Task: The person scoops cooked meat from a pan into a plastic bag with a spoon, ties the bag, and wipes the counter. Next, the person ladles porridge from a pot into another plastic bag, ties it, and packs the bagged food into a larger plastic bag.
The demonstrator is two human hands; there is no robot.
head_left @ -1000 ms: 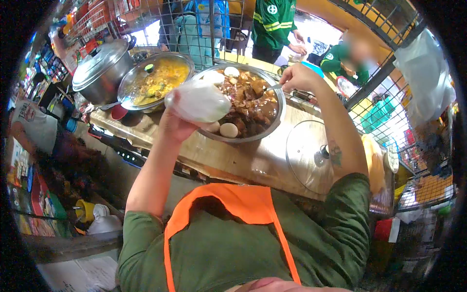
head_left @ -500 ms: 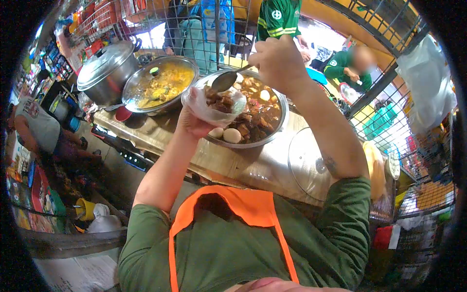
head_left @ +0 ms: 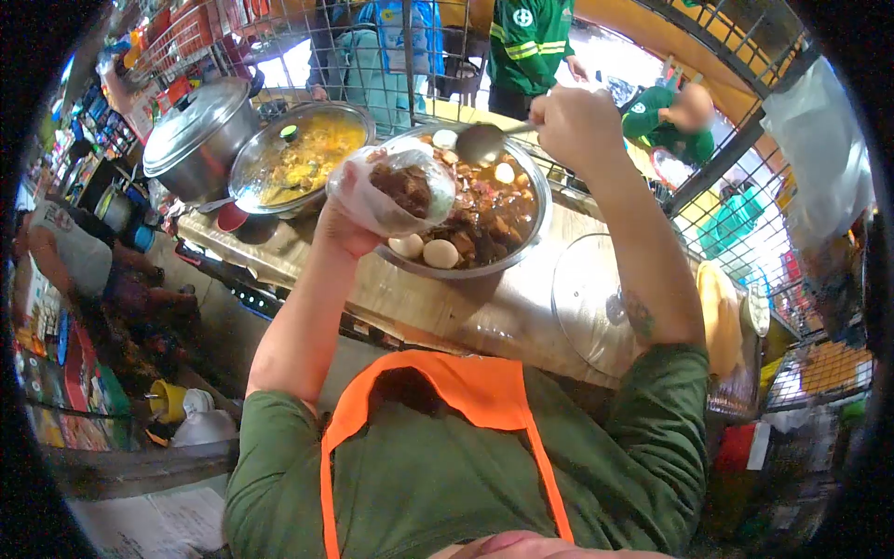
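My left hand [head_left: 352, 229] is wrapped under a clear plastic bag [head_left: 372, 207] whose mouth faces up. Chunks of brown stewed meat [head_left: 402, 189] lie in the bag. A metal serving spoon [head_left: 480, 145] is gripped by its handle in my closed right hand [head_left: 579, 130]. The spoon's bowl hangs over a wide metal basin [head_left: 543, 210], apart from the bag. Brown stew with meat chunks [head_left: 480, 228] fills the basin. Peeled boiled eggs [head_left: 440, 253] sit at its near edge, with more toward the back.
Left of the basin stand a second basin of yellow stew [head_left: 321, 158] and a lidded pot [head_left: 200, 126]. A glass lid [head_left: 591, 303] lies on the counter at right. Behind wire mesh [head_left: 447, 56] are people, two in green [head_left: 531, 42].
The spoon has moved right, away from the bag to above the stew, as my right hand shifted right and lower. My left hand and the bag moved slightly left.
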